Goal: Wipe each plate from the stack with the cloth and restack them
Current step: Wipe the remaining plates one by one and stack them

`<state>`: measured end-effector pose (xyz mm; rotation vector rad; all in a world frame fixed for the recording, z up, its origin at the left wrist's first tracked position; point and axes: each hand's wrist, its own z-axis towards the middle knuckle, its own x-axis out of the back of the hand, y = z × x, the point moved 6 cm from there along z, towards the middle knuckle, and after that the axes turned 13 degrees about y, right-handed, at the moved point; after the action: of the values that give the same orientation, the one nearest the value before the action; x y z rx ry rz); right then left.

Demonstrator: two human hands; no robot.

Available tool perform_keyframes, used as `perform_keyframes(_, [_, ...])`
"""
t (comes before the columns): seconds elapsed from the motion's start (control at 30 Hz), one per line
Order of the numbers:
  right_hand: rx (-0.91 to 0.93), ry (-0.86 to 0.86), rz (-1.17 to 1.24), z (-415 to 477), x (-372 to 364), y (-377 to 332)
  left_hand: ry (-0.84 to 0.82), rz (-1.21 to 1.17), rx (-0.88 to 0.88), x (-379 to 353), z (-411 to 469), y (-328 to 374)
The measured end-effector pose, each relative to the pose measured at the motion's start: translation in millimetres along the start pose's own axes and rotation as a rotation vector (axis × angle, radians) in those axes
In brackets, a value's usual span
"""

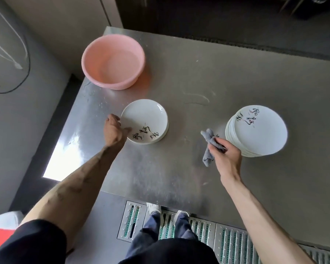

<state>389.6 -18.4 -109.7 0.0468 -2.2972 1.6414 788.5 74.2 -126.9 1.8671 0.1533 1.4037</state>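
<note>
- At the left-centre of the steel table (217, 73), we find a plate (147, 115) lying face up. It is well apart from the stack (259, 134), which stands toward the right side.
- Our left hand (115, 130) pinches the plate's near-left rim, with the thumb over the edge on the inside and the fingers at the outer edge.
- Our right hand (225, 157) is closed round a bunched cloth (208, 158), just beside the stack's left edge. Hand and cloth cover a small part of that edge.
- Between plate and stack there is bare steel with faint wet streaks. A pink basin (112, 61) sits beyond the plate near the far-left corner, apart from it.
- Below the table's near edge we see a floor grate (232, 242) and two pale shoes (154, 207).
- The plate is round, so it has no long axis. Its black brush lettering sits at the near edge, while the lettering on the stack's top plate sits at the far edge.
- The cloth's length runs roughly far to near. One end pokes out beyond the fingers and the other hangs toward us.
- The plate is white and glossy, shallow, with a raised rim. Its side looks thick, and we cannot tell whether another plate lies beneath it.
- The stack is many white plates deep and leans slightly to the right.
- The cloth is grey and soft-looking.
</note>
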Motion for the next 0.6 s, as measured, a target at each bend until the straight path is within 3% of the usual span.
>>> perform_keyframes(0.27, [0.005, 0.004, -0.003, -9.6, -2.8, -3.5, -0.066, -0.288, 0.11, 19.8, -30.8, 14.1])
perform_keyframes(0.47, [0.045, -0.003, 0.066, -20.8, -2.9, -17.0, -0.27, -0.358, -0.063, -4.2, -86.2, 51.2])
perform_keyframes(0.6, [0.166, -0.005, -0.087, -29.0, 1.2, -7.1, -0.434, -0.355, -0.14, -49.4, -134.3, 61.6])
